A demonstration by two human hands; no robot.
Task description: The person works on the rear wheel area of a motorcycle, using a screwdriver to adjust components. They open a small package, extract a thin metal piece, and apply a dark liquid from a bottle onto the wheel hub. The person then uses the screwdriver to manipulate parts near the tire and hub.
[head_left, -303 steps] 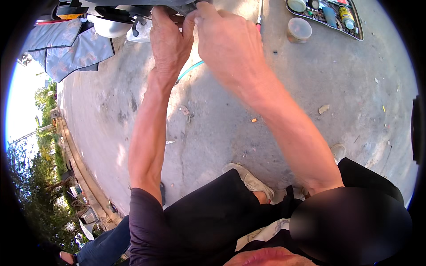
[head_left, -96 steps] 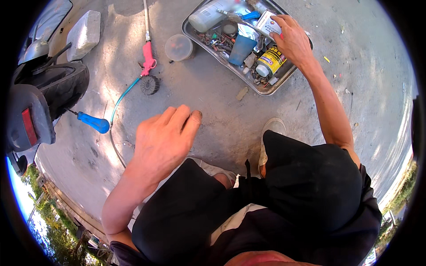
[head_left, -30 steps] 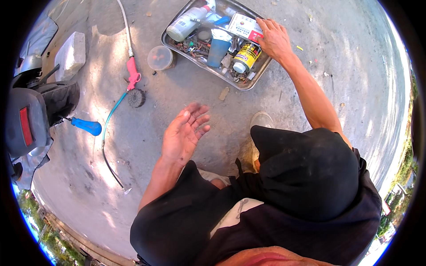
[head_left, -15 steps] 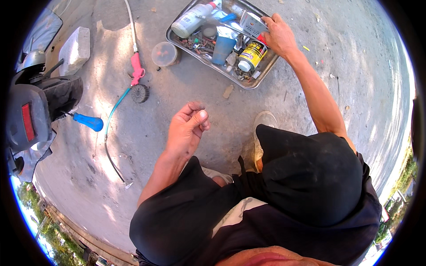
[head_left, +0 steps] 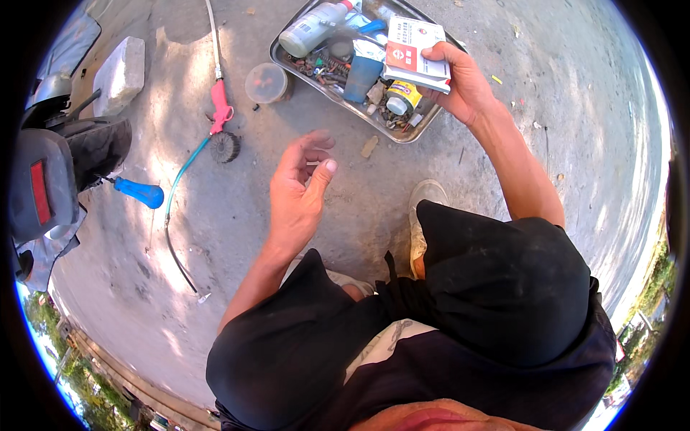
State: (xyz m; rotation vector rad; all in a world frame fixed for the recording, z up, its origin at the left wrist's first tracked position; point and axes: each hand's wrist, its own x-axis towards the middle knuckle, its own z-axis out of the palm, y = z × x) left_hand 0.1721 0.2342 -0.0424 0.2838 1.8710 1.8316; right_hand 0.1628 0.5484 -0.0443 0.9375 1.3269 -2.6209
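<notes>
Right hand (head_left: pixel 463 85): closed on the right edge of a white-and-red carton (head_left: pixel 415 44), with the thumb flat on the upper face and most of the fingers hidden underneath.
Carton spot: over the right part of the metal tray (head_left: pixel 388 135), partly covering a yellow bottle (head_left: pixel 406 93).
Left hand (head_left: pixel 298 179): half open, loosely curled, empty, over the ground in front of the left knee.
In the tray: a blue cup (head_left: pixel 364 79) and a white spray bottle (head_left: pixel 310 32), among small parts.
Left of the tray: a round clear tub (head_left: pixel 267 84), then a pink air gun (head_left: pixel 220 108) on a teal hose (head_left: pixel 190 167).
Blue-handled tool (head_left: pixel 140 192): against the dark tyre (head_left: pixel 108 147), apparently; hard to tell near the rim.
</notes>
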